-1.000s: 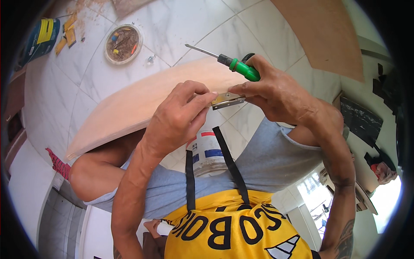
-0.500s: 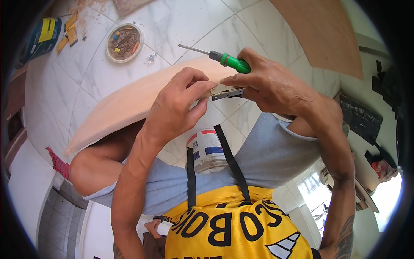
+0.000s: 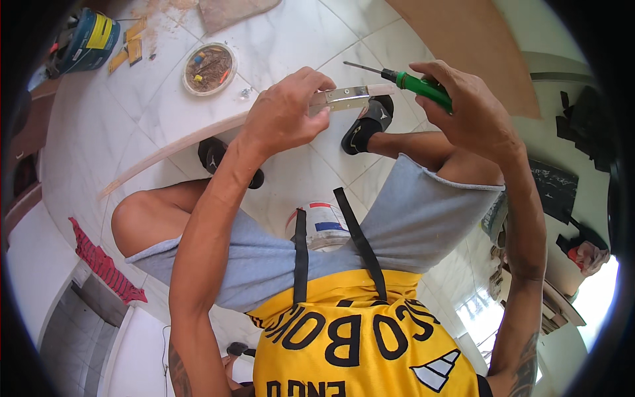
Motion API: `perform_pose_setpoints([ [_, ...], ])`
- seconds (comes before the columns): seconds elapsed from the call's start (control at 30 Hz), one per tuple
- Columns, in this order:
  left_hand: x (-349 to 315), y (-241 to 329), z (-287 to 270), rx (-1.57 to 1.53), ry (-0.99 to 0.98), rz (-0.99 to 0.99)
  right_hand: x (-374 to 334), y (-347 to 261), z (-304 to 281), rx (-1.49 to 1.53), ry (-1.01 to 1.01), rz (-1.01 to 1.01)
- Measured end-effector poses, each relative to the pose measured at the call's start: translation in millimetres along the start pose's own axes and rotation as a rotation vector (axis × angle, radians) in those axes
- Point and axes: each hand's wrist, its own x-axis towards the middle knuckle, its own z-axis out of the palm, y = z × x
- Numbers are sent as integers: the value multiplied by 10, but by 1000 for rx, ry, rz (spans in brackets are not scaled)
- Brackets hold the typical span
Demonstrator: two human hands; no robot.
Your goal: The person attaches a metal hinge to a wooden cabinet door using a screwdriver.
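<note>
A pale wooden board (image 3: 178, 146) stands in front of me, showing mostly its narrow edge. At that edge sits a shiny metal hinge (image 3: 346, 97) with small holes. My left hand (image 3: 281, 116) is closed round the board's edge, thumb and fingers pinching it at the hinge's left end. My right hand (image 3: 477, 109) is to the right, apart from the board, wrapped round the green handle of a screwdriver (image 3: 425, 90). Its metal shaft points left above the hinge. Whether a screw sits in the hinge is too small to tell.
A round tub of screws (image 3: 209, 69) stands on the tiled floor, with a dark bucket (image 3: 86, 41) and yellow packets (image 3: 134, 47) at far left. A large wooden panel (image 3: 473, 49) lies far right. A white bucket (image 3: 319, 226) stands between my legs; a red cloth (image 3: 109, 261) lies left.
The board has tipped from showing its broad face to its edge, uncovering my feet. My right hand has left the hinge and moved right with the screwdriver; my left hand went slightly up.
</note>
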Motion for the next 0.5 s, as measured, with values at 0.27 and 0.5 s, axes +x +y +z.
perform_pose_setpoints([
  [0.27, 143, 8, 67, 125, 66, -122, 246, -474, -357, -423, -241, -352],
  [0.5, 137, 52, 62, 81, 47, -165, 424, -706, -427, -500, -398, -306],
])
